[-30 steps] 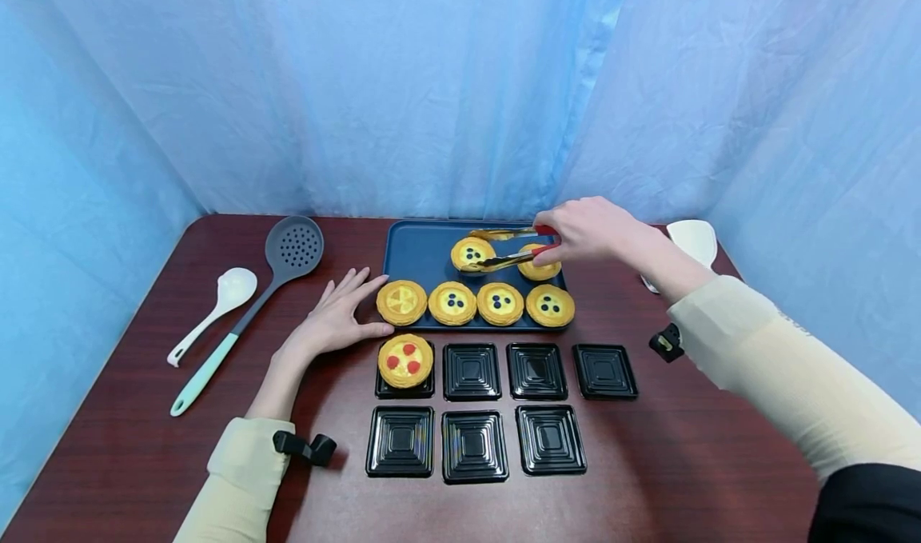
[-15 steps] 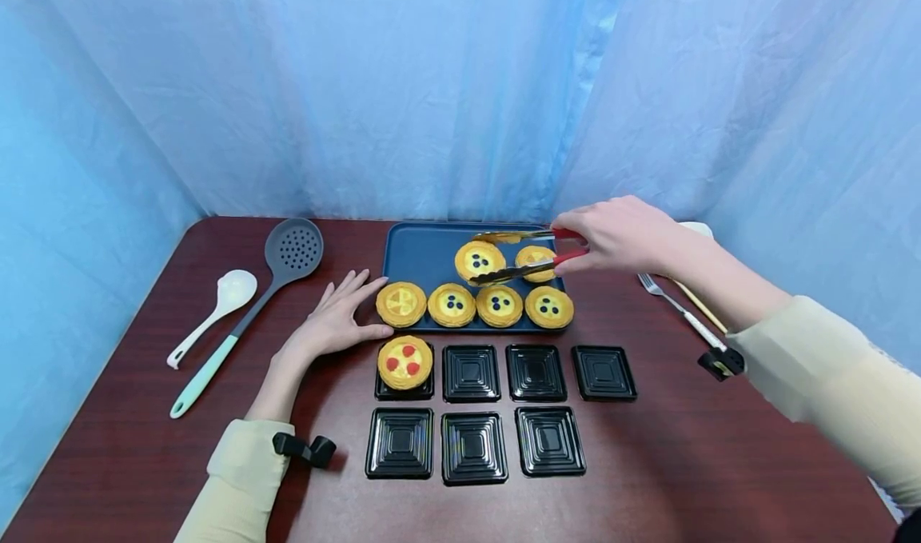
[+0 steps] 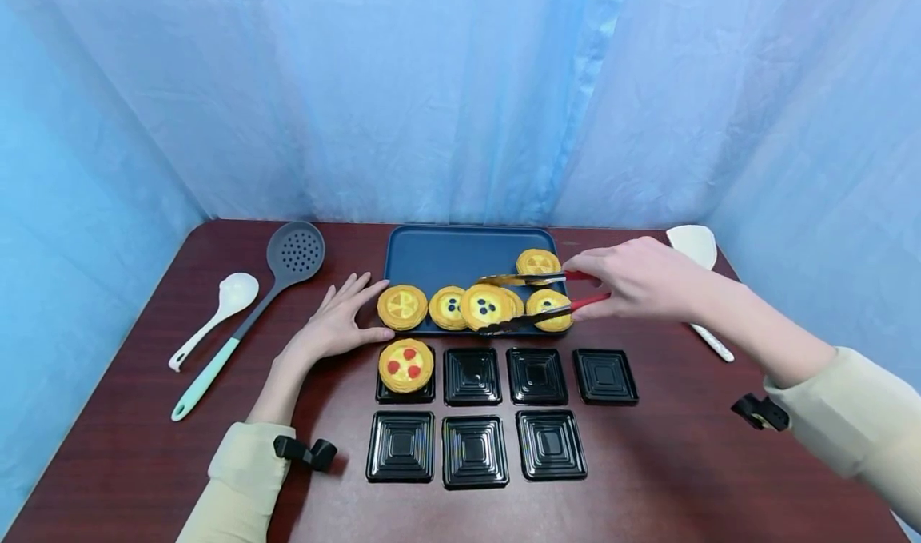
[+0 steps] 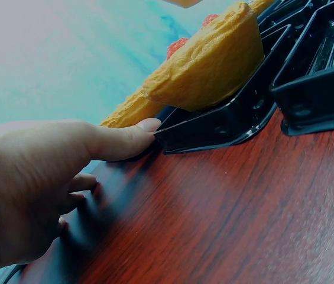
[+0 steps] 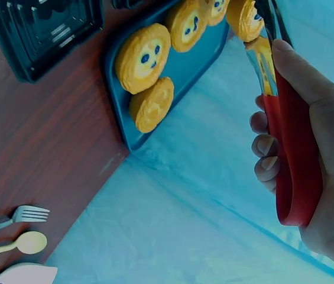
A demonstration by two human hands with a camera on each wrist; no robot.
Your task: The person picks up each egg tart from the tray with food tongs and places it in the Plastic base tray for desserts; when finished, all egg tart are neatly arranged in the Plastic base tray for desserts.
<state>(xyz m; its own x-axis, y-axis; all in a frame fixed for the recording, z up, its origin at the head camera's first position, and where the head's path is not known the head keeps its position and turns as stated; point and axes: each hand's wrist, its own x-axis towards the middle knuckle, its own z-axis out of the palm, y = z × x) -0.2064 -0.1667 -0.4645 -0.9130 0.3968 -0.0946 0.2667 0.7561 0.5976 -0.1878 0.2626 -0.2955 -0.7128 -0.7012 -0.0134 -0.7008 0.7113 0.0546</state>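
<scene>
My right hand (image 3: 640,277) grips a pair of red-handled tongs (image 5: 291,160). Between the tongs' tips is an egg tart (image 3: 480,306) topped with blueberries, lifted above the front row on the blue tray (image 3: 446,251) and partly covering a tart behind it. More tarts sit on that tray, among them a plain-topped tart (image 3: 538,265) at the back right. My left hand (image 3: 334,323) lies spread at the tray's left front corner, its thumb beside a small black container (image 4: 220,127). That container bears a tart with red berries (image 3: 406,365).
Several other black square containers (image 3: 472,375) stand in two rows before the tray. A grey skimmer (image 3: 295,251) and a white ladle (image 3: 236,291) lie left; a white spatula (image 3: 692,245), a fork (image 5: 31,214) and a yellow spoon (image 5: 31,242) lie right.
The tongs have lifted the blueberry tart off the back of the tray and brought it forward above the front row. My right hand has moved right and nearer; my left has stayed put.
</scene>
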